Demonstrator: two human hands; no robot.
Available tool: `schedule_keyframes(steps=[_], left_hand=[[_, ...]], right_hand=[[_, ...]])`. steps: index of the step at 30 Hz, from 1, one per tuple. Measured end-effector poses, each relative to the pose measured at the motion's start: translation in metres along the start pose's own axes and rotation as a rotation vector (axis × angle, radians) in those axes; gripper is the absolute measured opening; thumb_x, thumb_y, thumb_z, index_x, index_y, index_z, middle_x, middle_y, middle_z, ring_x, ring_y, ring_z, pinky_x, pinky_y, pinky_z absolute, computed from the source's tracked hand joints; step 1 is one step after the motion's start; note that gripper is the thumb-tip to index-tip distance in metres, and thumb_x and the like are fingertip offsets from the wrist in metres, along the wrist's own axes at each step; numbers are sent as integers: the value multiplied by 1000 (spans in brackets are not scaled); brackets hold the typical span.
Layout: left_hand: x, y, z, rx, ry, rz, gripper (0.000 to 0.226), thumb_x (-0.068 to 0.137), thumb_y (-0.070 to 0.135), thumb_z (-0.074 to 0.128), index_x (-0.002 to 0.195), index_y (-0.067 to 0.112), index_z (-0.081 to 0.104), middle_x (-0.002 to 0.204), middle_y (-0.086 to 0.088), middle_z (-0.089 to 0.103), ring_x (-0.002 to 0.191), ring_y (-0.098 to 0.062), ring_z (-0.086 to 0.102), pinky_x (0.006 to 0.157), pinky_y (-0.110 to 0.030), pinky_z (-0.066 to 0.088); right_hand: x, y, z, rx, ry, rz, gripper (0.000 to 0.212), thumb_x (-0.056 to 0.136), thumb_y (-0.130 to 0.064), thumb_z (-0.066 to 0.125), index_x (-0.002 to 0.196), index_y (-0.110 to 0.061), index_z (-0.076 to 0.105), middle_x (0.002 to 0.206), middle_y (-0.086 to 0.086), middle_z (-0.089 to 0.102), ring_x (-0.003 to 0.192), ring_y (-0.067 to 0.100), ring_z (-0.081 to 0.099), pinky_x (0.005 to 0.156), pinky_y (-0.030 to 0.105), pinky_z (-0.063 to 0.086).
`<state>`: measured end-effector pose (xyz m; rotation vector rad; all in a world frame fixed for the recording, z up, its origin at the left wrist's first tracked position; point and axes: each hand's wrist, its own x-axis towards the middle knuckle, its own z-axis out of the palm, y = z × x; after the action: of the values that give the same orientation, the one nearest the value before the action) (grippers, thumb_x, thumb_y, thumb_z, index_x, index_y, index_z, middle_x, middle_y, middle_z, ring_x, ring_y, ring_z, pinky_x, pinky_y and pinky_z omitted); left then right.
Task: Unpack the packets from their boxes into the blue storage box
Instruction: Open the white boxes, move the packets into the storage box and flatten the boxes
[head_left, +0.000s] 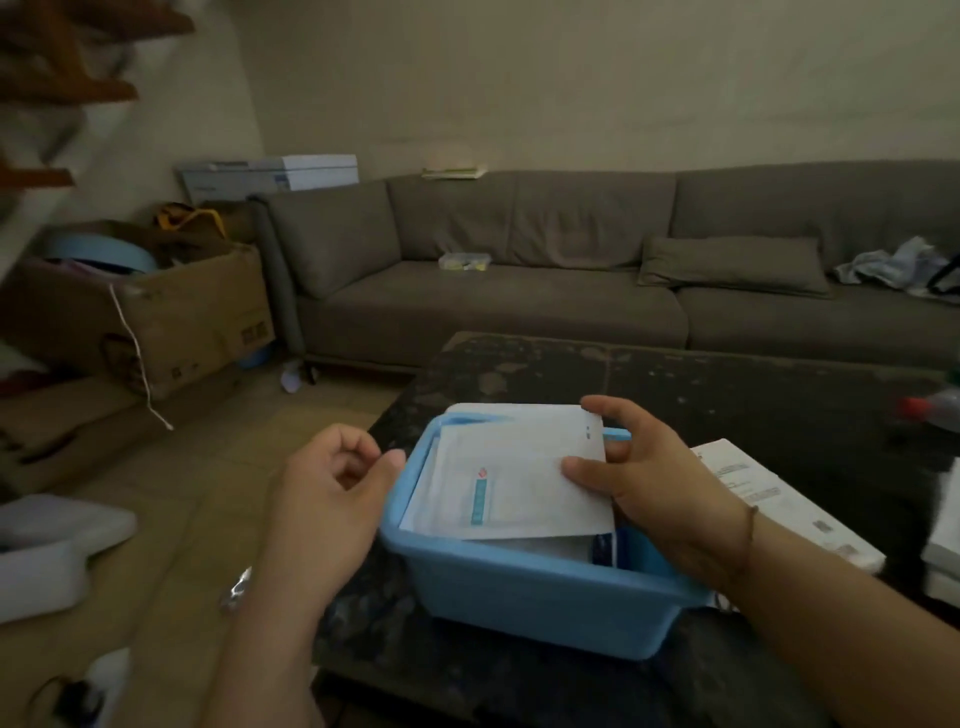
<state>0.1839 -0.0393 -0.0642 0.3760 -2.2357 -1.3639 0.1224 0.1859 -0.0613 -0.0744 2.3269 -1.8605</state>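
Right hand (660, 488) pinching top packet (519, 478) over bin (519, 587); left hand (332, 483) loosely curled, empty, at 9 o'clock. Could slide out over the rim if released tilted.

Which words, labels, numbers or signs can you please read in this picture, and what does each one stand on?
No text here is sharp enough to quote.
White paper packet gripped by the right hand over the blue plastic storage box: a teal strip and a red mark, blurred.
Flat white printed carton on the dark table: lines of print, too small.
Brown cardboard box: dark symbols, unreadable.
White box behind the grey sofa: blurred.
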Motion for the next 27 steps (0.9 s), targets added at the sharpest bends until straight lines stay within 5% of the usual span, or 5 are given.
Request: schedule_keyframes(steps=[9, 15, 18, 22, 27], left_hand=[[-2, -7, 8, 40, 40, 92, 6, 88, 28, 64, 85, 29, 60, 83, 11, 64, 81, -4, 60, 66, -21, 48], [-7, -5, 12, 183, 0, 162, 4, 90, 33, 60, 88, 35, 56, 91, 18, 60, 85, 2, 56, 62, -11, 39], [-8, -6, 14, 360, -134, 238, 13, 94, 43, 47, 106, 42, 53, 121, 18, 55, 119, -2, 46, 93, -27, 45], [-3, -2, 20, 627, -302, 269, 42, 99, 47, 28, 139, 40, 39, 153, 18, 31, 147, -5, 6, 120, -48, -8], [-1, 2, 25, 695, -349, 241, 49, 99, 51, 27, 146, 38, 29, 157, 18, 22, 148, -7, 0, 118, -54, -11]], right_hand=[[-3, -10, 11, -398, 16, -35, 64, 85, -35, 70, 139, -35, 36, 125, 1, 59, 90, 12, 63, 50, 14, 51], [-9, -20, 10, -909, -133, -109, 77, 90, -54, 56, 149, -31, 12, 100, -9, 48, 70, 2, 55, 53, 11, 41], [-8, -18, 10, -974, -205, -74, 81, 89, -59, 53, 150, -33, 6, 99, -8, 52, 70, 6, 65, 61, 17, 52], [-6, -16, 8, -983, -241, -82, 86, 87, -63, 51, 151, -33, 2, 120, 1, 60, 74, 5, 65, 74, 23, 54], [-5, -12, 6, -988, -259, -88, 91, 84, -66, 54, 151, -34, 1, 134, 2, 54, 90, 9, 61, 87, 26, 49]])
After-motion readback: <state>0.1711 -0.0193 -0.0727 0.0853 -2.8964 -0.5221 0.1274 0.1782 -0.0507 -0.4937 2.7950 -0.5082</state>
